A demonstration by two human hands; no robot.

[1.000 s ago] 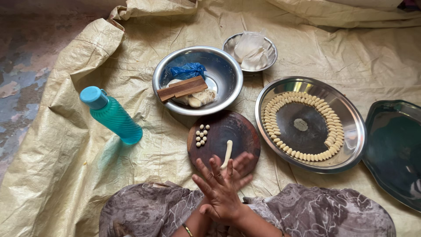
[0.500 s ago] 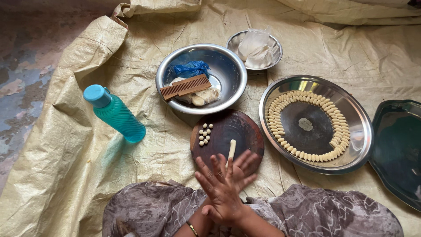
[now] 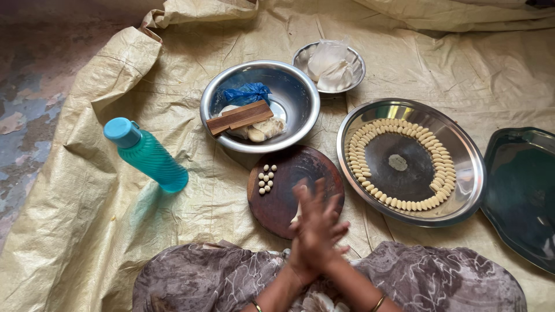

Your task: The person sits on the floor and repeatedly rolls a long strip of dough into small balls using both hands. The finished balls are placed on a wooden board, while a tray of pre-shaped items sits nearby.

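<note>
Left hand (image 3: 306,231) & right hand (image 3: 325,222) pressed palm-to-palm over round wooden board (image 3: 283,190), prob. holding dough strip (image 3: 296,216).

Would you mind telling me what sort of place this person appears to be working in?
Probably a home floor set up for hand food-making: a yellowish woven sheet is spread over patchy bare flooring, with a round wooden board holding small dough balls, and a steel tray ringed with shaped pieces.

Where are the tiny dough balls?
The dough balls sit on the left part of the round wooden board, just below the big steel bowl.
</note>
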